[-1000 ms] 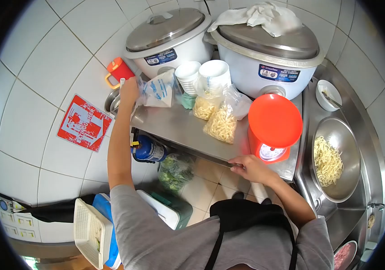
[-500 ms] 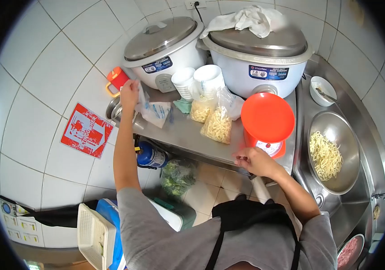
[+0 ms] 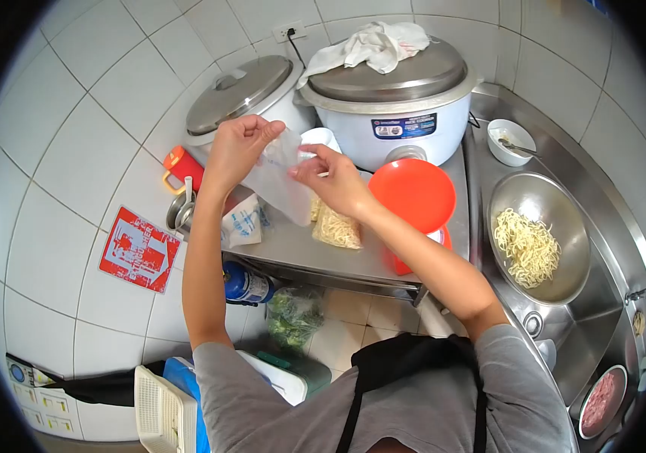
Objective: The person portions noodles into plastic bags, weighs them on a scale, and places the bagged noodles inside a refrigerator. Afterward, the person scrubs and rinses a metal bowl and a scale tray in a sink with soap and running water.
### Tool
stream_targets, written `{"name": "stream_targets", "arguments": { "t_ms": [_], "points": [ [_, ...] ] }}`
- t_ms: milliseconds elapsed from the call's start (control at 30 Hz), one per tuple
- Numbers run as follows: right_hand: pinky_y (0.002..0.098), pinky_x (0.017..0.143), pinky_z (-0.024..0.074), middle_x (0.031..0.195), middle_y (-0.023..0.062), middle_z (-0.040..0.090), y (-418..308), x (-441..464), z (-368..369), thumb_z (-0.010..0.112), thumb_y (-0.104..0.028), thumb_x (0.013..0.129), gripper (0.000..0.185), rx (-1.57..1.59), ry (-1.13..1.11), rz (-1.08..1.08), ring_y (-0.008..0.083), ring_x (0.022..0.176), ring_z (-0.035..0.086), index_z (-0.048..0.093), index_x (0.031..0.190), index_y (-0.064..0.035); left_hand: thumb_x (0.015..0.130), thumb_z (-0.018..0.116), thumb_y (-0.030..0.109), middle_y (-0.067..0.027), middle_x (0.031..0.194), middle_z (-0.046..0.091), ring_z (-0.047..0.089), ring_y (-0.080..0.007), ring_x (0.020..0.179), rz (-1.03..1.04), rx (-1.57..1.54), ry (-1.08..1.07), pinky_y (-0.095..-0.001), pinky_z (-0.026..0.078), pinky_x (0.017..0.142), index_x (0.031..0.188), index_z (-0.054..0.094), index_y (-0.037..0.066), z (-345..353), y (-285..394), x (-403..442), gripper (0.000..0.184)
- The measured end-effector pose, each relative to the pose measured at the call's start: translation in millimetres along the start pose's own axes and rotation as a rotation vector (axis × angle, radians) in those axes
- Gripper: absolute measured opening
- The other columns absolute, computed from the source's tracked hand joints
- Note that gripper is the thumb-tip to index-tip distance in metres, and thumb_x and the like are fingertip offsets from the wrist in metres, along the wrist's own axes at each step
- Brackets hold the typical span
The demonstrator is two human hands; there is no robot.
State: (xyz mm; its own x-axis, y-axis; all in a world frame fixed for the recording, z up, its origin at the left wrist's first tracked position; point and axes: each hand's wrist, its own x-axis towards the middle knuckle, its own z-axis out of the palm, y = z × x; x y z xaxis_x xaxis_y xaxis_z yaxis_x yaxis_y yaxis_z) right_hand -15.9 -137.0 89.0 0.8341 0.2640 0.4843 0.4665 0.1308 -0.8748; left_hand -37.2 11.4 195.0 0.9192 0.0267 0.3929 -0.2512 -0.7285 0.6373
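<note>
My left hand (image 3: pixel 243 149) is raised over the steel table, thumb and fingers pinched on the upper edge of a clear plastic bag (image 3: pixel 285 189) that hangs down. At the bag's right side is my right hand (image 3: pixel 332 180), its thumb and forefinger curved and apart; whether they touch the plastic I cannot tell. Below the hands, bagged noodles (image 3: pixel 336 229) lie on the table, partly hidden. To the left is a printed packet of plastic bags (image 3: pixel 243 223). A red kitchen scale (image 3: pixel 413 195) stands beyond my right forearm, and white tubs (image 3: pixel 321 138) are mostly hidden behind the bag.
Two rice cookers stand along the wall, the larger one (image 3: pixel 394 117) topped by a white cloth (image 3: pixel 372 47). A steel bowl of noodles (image 3: pixel 538 238) and a white bowl (image 3: pixel 511 142) sit by the sink at right. A blue cylinder (image 3: pixel 246 283) is under the table.
My left hand has lifted a plastic bag away from the packet, moving right. My right hand has come up from the table's front edge to the bag. The view has shifted slightly.
</note>
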Motion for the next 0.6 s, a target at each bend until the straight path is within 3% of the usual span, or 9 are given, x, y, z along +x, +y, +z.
{"name": "stream_targets", "arguments": {
  "t_ms": [67,167,300,333,433,567,600],
  "points": [
    [0.0248,0.062,0.0434,0.078,0.0054,0.059,-1,5,-21,0.061,-0.023,0.081,0.028,0.076,-0.131,0.141,0.0098,0.066,0.051,0.061,0.095,0.0016,0.078,0.066,0.026,0.0013,0.060,0.055,0.043,-0.0057,0.050,-0.019,-0.143,-0.089,-0.0228,0.037,0.048,0.076,0.059,-0.003,2,9,-8,0.029],
    [0.0233,0.061,0.0421,0.069,0.0022,0.059,-3,7,-54,0.061,-0.021,0.081,0.023,0.061,-0.032,0.066,0.0077,0.065,0.049,0.062,0.087,0.0016,0.078,0.066,0.020,0.0005,0.066,0.057,0.045,-0.0048,0.055,-0.020,-0.210,-0.093,-0.0197,0.038,0.052,0.079,0.058,-0.003,7,12,-18,0.024],
    [0.0254,0.049,0.0353,0.060,0.0024,0.050,-49,-3,-88,0.068,-0.021,0.073,0.019,-0.388,0.442,-0.472,0.0112,0.056,0.043,0.062,0.075,-0.0024,0.077,0.067,0.022,0.0013,0.066,0.056,0.046,-0.0033,0.059,-0.030,-0.297,0.035,-0.0192,0.039,0.055,0.075,0.056,0.001,33,27,-25,0.024],
    [0.0248,0.050,0.0360,0.061,0.0005,0.049,-63,-16,-91,0.069,-0.021,0.072,0.021,-0.220,0.239,-0.130,0.0096,0.056,0.041,0.060,0.076,-0.0028,0.078,0.067,0.024,0.0018,0.066,0.055,0.046,-0.0030,0.060,-0.032,-0.356,0.053,-0.0195,0.039,0.056,0.074,0.056,0.003,45,37,-24,0.024],
    [0.0231,0.050,0.0360,0.061,-0.0014,0.049,-60,-27,-102,0.069,-0.022,0.074,0.024,0.073,0.057,-0.003,0.0071,0.056,0.040,0.059,0.080,-0.0009,0.078,0.065,0.033,0.0031,0.065,0.053,0.045,-0.0031,0.060,-0.053,-0.820,0.018,-0.0204,0.039,0.056,0.071,0.053,0.007,102,67,-28,0.030],
    [0.0204,0.055,0.0427,0.067,0.0005,0.058,-52,-41,-160,0.061,-0.013,0.080,0.015,0.185,0.262,-0.010,0.0053,0.060,0.051,0.059,0.083,0.0011,0.089,0.049,0.032,-0.0035,0.090,0.058,0.055,-0.0124,0.084,-0.131,-1.073,-0.122,-0.0266,0.044,0.074,0.097,0.052,0.006,140,95,-35,0.027],
    [0.0203,0.058,0.0454,0.072,0.0031,0.062,-42,-45,-177,0.058,-0.011,0.083,0.013,0.282,0.277,0.053,0.0071,0.063,0.056,0.059,0.086,0.0010,0.089,0.047,0.030,-0.0068,0.103,0.056,0.054,-0.0168,0.096,-0.078,-1.090,-0.238,-0.0309,0.044,0.083,0.103,0.051,0.005,151,93,-37,0.029]
  ]
}}
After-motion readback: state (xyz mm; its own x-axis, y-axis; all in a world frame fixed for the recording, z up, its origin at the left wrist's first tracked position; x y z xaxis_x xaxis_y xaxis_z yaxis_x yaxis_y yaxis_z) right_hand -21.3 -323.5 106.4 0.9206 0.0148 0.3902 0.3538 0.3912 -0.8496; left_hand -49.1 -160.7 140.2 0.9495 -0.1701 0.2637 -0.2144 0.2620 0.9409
